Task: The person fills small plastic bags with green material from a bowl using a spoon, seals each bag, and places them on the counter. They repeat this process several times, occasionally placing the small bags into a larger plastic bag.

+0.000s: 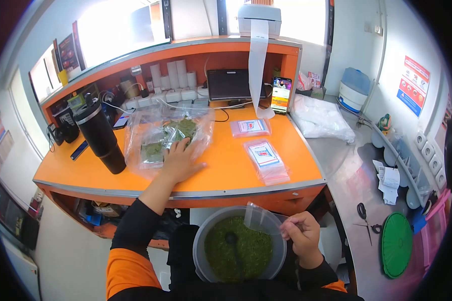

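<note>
My left hand (180,159) rests flat on a large clear plastic bag (158,133) of small green-filled packets lying on the orange counter (221,170). My right hand (302,235) pinches a small empty clear bag (258,216) by its edge, above a grey bowl (202,240) on my lap. The bowl holds green crushed leaf material (248,251) with a dark scoop (232,240) stuck in it.
A black tumbler (101,135) stands left of the big bag. Two stacks of labelled small bags (266,158) lie on the counter's right part. A phone (281,94), a label printer (259,19) with paper strip, scissors (362,213) and a green lid (396,245) sit around.
</note>
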Tool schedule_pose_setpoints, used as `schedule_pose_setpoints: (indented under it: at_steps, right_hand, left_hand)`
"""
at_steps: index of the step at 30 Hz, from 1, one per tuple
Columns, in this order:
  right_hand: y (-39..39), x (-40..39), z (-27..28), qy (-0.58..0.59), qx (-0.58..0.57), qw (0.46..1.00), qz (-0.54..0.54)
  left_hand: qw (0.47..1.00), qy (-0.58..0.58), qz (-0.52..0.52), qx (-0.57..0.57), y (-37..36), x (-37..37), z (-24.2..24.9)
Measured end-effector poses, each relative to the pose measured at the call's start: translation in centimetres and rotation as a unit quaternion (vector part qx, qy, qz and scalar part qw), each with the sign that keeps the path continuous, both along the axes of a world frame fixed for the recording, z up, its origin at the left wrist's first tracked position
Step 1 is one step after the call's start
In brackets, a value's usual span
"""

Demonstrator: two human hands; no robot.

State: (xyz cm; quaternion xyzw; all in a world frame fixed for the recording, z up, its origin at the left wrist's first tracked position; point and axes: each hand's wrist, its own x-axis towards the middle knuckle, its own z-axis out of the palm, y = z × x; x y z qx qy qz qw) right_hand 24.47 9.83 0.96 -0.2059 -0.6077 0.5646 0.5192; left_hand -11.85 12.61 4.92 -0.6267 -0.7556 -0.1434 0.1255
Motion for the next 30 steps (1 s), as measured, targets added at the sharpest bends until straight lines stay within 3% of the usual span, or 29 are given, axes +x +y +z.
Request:
schedule_pose_setpoints:
  at_steps: [3,6,9,12,15,18,20,22,25,28,30]
  right_hand:
    - [0.1,0.7,-0.7,-0.013,-0.020,0.999,-0.024]
    - [0.2,1.3,-1.2,-0.013,-0.036,0.998,-0.042]
    - [0.3,2.0,-1.8,0.003,-0.050,0.998,-0.039]
    - [0.2,2.2,-2.0,0.012,-0.066,0.997,-0.027]
    - [-0.1,1.7,-1.9,0.014,-0.078,0.997,-0.016]
    - [-0.3,1.6,-2.0,0.002,-0.077,0.997,-0.018]
    - [-0.2,1.9,-2.3,-0.002,-0.083,0.996,-0.023]
    - [-0.1,2.3,-2.5,0.000,-0.086,0.996,-0.034]
    - [0.4,2.8,-3.1,0.001,-0.094,0.995,-0.039]
    - [0.5,2.9,-3.3,0.000,-0.094,0.995,-0.030]
    - [0.4,2.6,-3.0,0.004,-0.094,0.995,-0.022]
  left_hand:
    - [0.992,-0.089,-0.080,0.049,0.0,-1.6,0.2]
    - [0.984,-0.137,-0.111,0.019,-1.0,-2.7,2.2]
    - [0.992,-0.091,-0.088,0.004,-0.9,-5.8,2.9]
    - [0.988,-0.073,-0.060,0.125,0.6,-8.4,4.4]
    - [0.951,0.023,-0.052,0.302,2.3,-9.1,6.2]
    - [0.930,0.183,-0.018,0.319,3.2,-7.6,5.7]
    - [0.977,0.111,-0.025,0.178,3.8,-6.5,4.6]
    - [0.991,-0.098,0.034,-0.083,1.7,-1.7,6.0]
    - [0.969,0.015,0.015,-0.248,1.0,-1.3,4.4]
    - [0.984,-0.058,-0.047,-0.161,2.0,-3.2,4.5]
    - [0.994,0.026,-0.033,-0.102,2.5,-3.4,6.9]
